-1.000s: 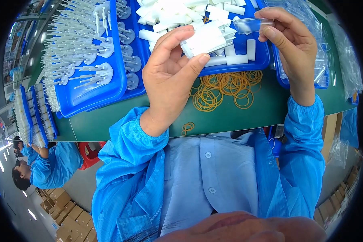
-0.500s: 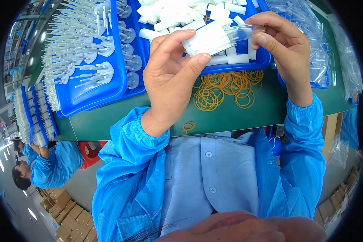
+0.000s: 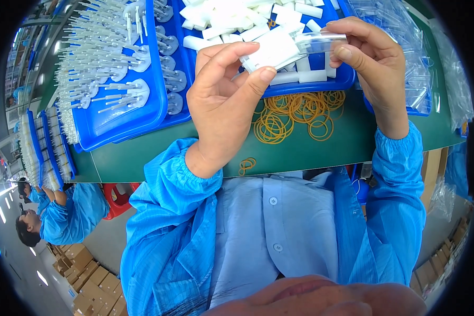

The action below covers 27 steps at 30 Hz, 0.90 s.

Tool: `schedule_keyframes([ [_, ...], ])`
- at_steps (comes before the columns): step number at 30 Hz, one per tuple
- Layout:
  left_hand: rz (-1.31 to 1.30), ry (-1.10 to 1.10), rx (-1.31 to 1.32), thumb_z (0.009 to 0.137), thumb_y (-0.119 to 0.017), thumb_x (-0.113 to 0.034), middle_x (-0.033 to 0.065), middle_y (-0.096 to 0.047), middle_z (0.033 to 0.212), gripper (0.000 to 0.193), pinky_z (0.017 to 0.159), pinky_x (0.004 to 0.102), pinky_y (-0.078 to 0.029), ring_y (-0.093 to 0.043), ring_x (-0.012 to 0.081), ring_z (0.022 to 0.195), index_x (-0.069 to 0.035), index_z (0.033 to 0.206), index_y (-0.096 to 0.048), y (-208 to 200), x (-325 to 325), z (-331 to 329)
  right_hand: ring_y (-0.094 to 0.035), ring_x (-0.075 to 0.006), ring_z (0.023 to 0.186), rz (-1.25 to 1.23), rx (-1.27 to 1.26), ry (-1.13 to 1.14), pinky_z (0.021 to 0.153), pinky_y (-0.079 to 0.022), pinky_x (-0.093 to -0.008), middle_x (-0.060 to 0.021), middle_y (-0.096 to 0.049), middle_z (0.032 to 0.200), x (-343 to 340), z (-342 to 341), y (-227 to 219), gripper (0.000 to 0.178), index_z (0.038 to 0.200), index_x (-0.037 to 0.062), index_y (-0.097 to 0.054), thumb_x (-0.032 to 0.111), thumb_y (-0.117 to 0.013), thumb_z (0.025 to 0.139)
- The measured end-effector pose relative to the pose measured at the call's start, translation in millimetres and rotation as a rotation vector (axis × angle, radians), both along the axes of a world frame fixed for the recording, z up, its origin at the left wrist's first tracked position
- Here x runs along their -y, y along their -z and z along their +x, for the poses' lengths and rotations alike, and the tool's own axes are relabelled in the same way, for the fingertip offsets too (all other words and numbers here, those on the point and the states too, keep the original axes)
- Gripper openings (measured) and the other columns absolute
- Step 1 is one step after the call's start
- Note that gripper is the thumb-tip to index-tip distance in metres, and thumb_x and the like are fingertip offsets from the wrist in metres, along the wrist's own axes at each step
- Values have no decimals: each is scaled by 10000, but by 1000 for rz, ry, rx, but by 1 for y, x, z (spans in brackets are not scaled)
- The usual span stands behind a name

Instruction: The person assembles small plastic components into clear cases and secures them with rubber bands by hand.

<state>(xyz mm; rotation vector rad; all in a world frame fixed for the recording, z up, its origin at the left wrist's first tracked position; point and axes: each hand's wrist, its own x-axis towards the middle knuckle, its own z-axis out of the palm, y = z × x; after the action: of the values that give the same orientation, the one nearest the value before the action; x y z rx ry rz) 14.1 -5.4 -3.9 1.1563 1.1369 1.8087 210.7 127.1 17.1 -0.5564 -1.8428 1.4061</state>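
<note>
A flat white block (image 3: 275,50) is pinched between the thumb and fingers of my left hand (image 3: 221,100), above a blue tray of white pieces. My right hand (image 3: 376,63) grips the far end of a clear plastic sleeve (image 3: 318,44) between thumb and fingertips. The sleeve's left end meets the right end of the white block; whether it goes around the block I cannot tell. Both hands are closed, raised over the tray's near part. Below them, orange rubber bands (image 3: 274,129) lie in a loose heap on the green table.
A blue tray (image 3: 329,86) holds loose white foam-like pieces. To the left, stacked blue trays (image 3: 121,131) carry translucent pronged parts (image 3: 126,97). At the right are many clear plastic sleeves (image 3: 395,47). Two people in blue sit at far left near cardboard boxes (image 3: 89,274).
The clear sleeve has tilted slightly in my right hand, and its upper face now catches the light. Both hands keep their holds and have barely moved.
</note>
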Motion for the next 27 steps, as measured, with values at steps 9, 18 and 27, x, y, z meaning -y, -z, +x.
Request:
schedule_keyframes([
  [9,-22,8,27,805,-645,111,54,-403,1143,341,924,295,-497,-487,171,1089,26,1127,-572,-1,0,0,-625,-143,787,-63,-24,-45,709,-530,-262,-143,-654,1010,1,-3,1,296,1103,-24,-622,74,-673,828],
  [18,-39,53,178,842,-649,49,84,-541,1062,256,785,242,-488,-557,135,987,-15,1049,-512,0,-2,2,-631,-150,816,-62,-21,-38,763,-535,-278,-135,-648,1025,8,-8,3,289,1099,-17,-608,29,-662,819],
  [27,-53,33,214,828,-641,77,128,-567,1058,327,819,271,-499,-582,156,983,-25,1069,-444,-4,-3,4,-627,-160,839,-27,-58,-147,773,-536,-282,-147,-630,1059,6,-11,7,234,1053,-7,-618,11,-644,821],
])
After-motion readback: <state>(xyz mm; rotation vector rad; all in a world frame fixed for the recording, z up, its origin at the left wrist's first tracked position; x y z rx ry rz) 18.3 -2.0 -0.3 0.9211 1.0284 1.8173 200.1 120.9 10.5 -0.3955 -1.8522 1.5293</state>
